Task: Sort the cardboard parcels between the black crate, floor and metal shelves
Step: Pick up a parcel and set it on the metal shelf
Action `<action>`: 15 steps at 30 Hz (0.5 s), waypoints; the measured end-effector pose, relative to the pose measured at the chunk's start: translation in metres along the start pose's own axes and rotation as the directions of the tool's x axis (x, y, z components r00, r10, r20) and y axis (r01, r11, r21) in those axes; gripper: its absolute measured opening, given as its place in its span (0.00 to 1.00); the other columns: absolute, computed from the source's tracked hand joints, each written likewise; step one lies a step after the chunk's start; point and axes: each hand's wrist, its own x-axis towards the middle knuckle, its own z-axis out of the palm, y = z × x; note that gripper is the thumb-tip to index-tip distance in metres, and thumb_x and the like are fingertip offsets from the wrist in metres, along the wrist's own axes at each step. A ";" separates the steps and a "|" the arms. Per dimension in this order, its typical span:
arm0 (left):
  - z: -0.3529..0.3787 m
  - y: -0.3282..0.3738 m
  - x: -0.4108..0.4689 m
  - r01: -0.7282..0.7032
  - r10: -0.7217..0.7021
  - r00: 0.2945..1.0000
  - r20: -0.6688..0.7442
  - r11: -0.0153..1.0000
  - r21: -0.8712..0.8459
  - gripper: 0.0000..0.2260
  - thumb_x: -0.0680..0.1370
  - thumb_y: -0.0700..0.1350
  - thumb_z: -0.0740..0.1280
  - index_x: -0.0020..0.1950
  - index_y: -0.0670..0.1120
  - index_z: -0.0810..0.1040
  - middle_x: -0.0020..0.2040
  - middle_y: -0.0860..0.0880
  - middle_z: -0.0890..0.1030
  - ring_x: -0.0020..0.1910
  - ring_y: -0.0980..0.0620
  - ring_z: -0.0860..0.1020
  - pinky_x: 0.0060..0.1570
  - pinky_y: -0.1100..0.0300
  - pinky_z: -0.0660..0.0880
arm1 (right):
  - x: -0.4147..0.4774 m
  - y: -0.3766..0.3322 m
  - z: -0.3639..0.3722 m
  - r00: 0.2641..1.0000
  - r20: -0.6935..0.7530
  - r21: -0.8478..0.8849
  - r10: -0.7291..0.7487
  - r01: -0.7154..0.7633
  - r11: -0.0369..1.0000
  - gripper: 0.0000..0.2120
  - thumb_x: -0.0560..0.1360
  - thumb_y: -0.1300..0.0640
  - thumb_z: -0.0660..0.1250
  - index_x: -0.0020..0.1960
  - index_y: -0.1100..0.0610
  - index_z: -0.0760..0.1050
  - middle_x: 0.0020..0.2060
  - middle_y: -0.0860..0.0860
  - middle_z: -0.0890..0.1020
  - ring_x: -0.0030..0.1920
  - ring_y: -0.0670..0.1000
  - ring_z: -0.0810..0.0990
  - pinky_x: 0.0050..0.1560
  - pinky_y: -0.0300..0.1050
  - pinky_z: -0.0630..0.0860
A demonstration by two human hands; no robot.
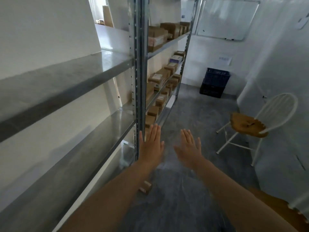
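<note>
My left hand (151, 144) and my right hand (189, 147) are stretched out in front of me, flat, fingers apart, holding nothing. Metal shelves (107, 67) run along the left; the near bay is bare. The far bay holds several cardboard parcels (158, 38) on its levels. One small cardboard parcel (145, 187) lies on the grey floor (192, 114) just under my left forearm. Black crates (215, 83) are stacked against the far wall.
A white metal chair (260, 124) with a wooden seat stands at the right wall. A whiteboard (225, 19) hangs on the far wall. A brown object (282, 213) sits at the bottom right corner.
</note>
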 end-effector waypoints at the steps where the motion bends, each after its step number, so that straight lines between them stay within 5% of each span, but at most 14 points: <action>1: 0.002 -0.015 0.002 0.002 -0.002 1.000 0.015 1.000 0.007 0.27 0.84 0.52 0.47 0.80 0.46 0.42 0.80 0.50 0.42 0.79 0.52 0.39 0.75 0.41 0.39 | 0.005 -0.003 0.005 1.000 0.009 -0.009 0.008 -0.008 1.000 0.33 0.83 0.43 0.49 0.80 0.56 0.40 0.80 0.49 0.41 0.78 0.48 0.37 0.75 0.58 0.35; 15: 0.031 -0.097 0.023 0.028 -0.015 0.989 0.146 0.996 -0.086 0.27 0.84 0.52 0.48 0.80 0.47 0.41 0.80 0.51 0.42 0.79 0.53 0.39 0.74 0.44 0.37 | 0.057 -0.056 0.042 0.998 0.059 -0.011 0.037 -0.037 0.999 0.34 0.82 0.45 0.52 0.80 0.55 0.39 0.80 0.49 0.41 0.78 0.47 0.36 0.75 0.57 0.32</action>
